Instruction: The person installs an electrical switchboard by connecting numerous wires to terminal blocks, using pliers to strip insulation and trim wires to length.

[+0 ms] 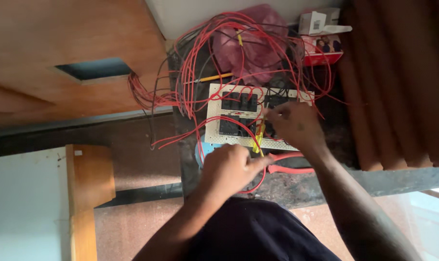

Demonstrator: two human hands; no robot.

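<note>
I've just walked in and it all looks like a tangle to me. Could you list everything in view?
switch panel: one, white with black switches, middle of the dark worktop
wires: many, mostly red, looped over and left of the panel
plastic bag: one, pink, behind the panel
small boxes: two, one white, one red, far right corner
pliers: one pair, red handles, beside the right wrist
wooden board: one, brown with a rectangular cut-out, left
left hand: closed on a yellow wire
right hand: fingers on the panel

Single head view, looking steeply down, close over switch panel (251, 116) on dark worktop (321, 183).
</note>
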